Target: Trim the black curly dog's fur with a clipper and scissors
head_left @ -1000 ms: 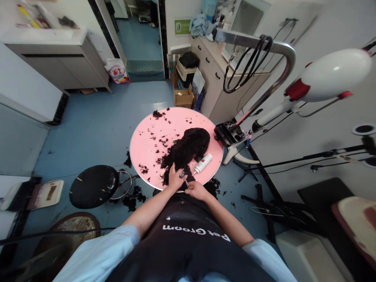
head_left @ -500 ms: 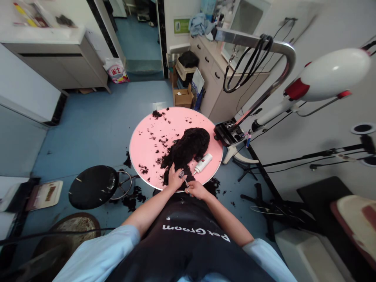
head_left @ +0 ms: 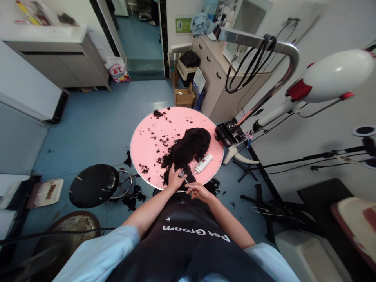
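A black curly-haired dog lies on the round pink table. My left hand grips the fur at its near end, thumb beside a small greyish patch that may be the ear; most of the fingers are sunk in the fur. In my right hand are slim metal forceps with finger rings, their tips pointing at that patch. Whether the tips pinch anything is too small to tell. Just beyond the right hand a white squeeze bottle with a narrow nozzle lies on its side.
Cut black hair is scattered over the table and floor. A black stool stands to the left. At the table's right edge rise a metal arm with looped black cords and a white dryer. Drawers stand behind.
My right hand has shifted slightly right and its fingers have loosened, so more of the forceps shows. My left hand and the dog stay nearly still.
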Action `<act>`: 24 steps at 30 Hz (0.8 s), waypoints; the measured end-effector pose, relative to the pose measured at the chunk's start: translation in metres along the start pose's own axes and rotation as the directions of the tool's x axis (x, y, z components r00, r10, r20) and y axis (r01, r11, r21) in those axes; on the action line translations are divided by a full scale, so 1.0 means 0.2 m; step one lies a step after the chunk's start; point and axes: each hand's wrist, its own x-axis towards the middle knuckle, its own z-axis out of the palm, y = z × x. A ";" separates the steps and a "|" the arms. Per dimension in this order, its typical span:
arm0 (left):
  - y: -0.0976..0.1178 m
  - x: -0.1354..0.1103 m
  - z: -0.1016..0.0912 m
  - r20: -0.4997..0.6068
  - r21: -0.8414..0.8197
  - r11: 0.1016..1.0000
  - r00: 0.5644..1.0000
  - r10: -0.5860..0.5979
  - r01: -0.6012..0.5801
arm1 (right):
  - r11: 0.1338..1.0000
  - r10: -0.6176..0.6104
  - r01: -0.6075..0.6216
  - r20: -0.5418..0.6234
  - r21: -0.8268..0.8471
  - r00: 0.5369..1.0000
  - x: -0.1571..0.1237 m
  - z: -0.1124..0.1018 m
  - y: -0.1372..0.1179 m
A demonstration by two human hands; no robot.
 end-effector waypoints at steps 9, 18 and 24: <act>0.00 0.00 0.00 -0.001 -0.001 1.000 1.000 0.003 -0.003 | 1.000 -0.019 0.020 -0.026 0.021 0.999 -0.03 0.00 0.01; 0.00 0.00 -0.01 0.002 0.001 1.000 1.000 0.008 -0.008 | 1.000 0.016 -0.017 -0.019 -0.027 1.000 0.00 0.03 -0.02; -0.01 -0.01 0.01 -0.004 0.010 1.000 1.000 0.014 -0.014 | 0.998 -0.021 0.018 -0.049 -0.056 0.999 -0.02 0.05 -0.01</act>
